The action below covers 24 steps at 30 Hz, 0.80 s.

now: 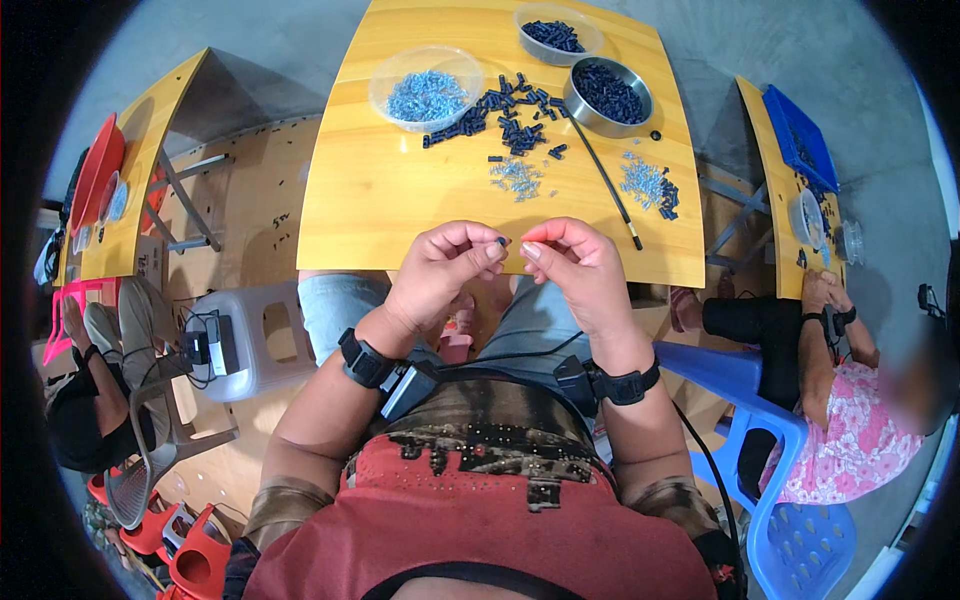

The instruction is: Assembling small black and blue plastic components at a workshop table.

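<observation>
From the head camera, looking down: my left hand (440, 275) and right hand (575, 270) meet just above the near edge of the yellow wooden desk (400, 190), fingertips almost touching. The fingers of my left hand pinch a small dark plastic piece (501, 241) between thumb and forefinger. The fingers of my right hand are curled in, thumb pressed to forefinger right beside that piece; whether they grip anything of their own I cannot tell.

Farther back on the desk, a loose heap of small black pieces (505, 115) spreads between a clear plastic bowl of pale blue-silver parts (427, 90) on the left and a steel bowl of black pieces (608, 95) on the right. A second clear bowl of black pieces (557, 32) stands behind them at the far edge. A small scatter of silvery parts (517, 178) lies in the middle, well apart from my hands, and another silvery scatter (645, 183) sits to the right, just beyond a thin black rod (605, 180) lying at a slant.

At the right, a person in a pink flowered top (850, 430) sits on a blue plastic chair (770, 470) at a neighbouring desk.
</observation>
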Tool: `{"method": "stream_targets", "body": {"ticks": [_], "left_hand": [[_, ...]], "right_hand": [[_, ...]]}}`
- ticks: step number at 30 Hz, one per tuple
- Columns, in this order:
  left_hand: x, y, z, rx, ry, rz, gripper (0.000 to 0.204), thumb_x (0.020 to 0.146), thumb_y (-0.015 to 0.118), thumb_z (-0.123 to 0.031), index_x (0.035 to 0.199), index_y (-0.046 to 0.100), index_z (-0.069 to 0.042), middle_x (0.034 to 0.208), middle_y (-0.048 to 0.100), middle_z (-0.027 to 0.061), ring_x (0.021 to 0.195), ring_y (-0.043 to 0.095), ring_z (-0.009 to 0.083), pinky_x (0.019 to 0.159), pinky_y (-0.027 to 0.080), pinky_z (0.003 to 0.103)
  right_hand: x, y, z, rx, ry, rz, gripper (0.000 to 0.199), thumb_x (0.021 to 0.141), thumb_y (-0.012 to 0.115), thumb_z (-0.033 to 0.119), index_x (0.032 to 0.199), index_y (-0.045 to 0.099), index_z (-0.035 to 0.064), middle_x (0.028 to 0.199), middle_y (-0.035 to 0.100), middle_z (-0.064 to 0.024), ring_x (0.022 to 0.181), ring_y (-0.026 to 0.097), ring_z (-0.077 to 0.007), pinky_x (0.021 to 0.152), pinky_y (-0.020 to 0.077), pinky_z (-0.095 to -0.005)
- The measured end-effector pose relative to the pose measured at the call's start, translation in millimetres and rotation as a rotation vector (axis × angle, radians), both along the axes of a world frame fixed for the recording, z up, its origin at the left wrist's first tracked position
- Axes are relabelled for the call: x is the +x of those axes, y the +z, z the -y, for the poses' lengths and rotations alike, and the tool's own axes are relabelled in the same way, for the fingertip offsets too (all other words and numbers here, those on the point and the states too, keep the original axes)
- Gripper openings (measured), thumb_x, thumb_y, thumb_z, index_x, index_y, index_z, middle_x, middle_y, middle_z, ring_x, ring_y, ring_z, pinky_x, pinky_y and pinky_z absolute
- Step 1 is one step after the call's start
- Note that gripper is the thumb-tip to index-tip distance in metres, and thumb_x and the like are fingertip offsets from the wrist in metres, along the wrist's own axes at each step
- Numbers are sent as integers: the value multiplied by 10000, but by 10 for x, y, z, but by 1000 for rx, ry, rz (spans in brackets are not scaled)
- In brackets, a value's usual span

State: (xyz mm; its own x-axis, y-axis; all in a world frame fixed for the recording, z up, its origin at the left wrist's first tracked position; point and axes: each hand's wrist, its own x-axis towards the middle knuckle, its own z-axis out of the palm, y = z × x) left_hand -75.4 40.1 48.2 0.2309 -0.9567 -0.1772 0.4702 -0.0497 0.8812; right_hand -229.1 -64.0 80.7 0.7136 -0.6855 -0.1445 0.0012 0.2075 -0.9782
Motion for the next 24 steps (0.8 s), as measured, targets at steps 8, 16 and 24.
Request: {"method": "stream_targets", "body": {"ticks": [8, 16, 24], "left_hand": [[21, 60, -8, 32, 40, -194, 178, 886, 548, -92, 1051, 570, -29, 878, 624, 50, 765, 581, 108, 679, 472, 224], [25, 76, -4, 51, 67, -339, 142, 886, 548, -95, 1012, 577, -38, 888, 624, 48, 792, 595, 118, 706, 489, 229], [42, -61, -26, 9, 51, -450, 151, 868, 571, -74, 1014, 586, -40, 851, 603, 27, 766, 573, 100, 694, 475, 218]], "right_hand": [[-14, -10, -35, -56, 10, -26, 93, 819, 598, 25, 910, 607, 9, 783, 614, -7, 653, 553, -51, 565, 444, -183], [15, -13, -75, -34, 0, -2, 97, 824, 598, 33, 917, 609, 7, 790, 623, -14, 663, 568, -55, 568, 453, -183], [146, -25, -125, -111, -55, 12, 87, 793, 630, -1, 878, 622, 11, 777, 606, 18, 651, 513, -32, 583, 417, -172]]}}
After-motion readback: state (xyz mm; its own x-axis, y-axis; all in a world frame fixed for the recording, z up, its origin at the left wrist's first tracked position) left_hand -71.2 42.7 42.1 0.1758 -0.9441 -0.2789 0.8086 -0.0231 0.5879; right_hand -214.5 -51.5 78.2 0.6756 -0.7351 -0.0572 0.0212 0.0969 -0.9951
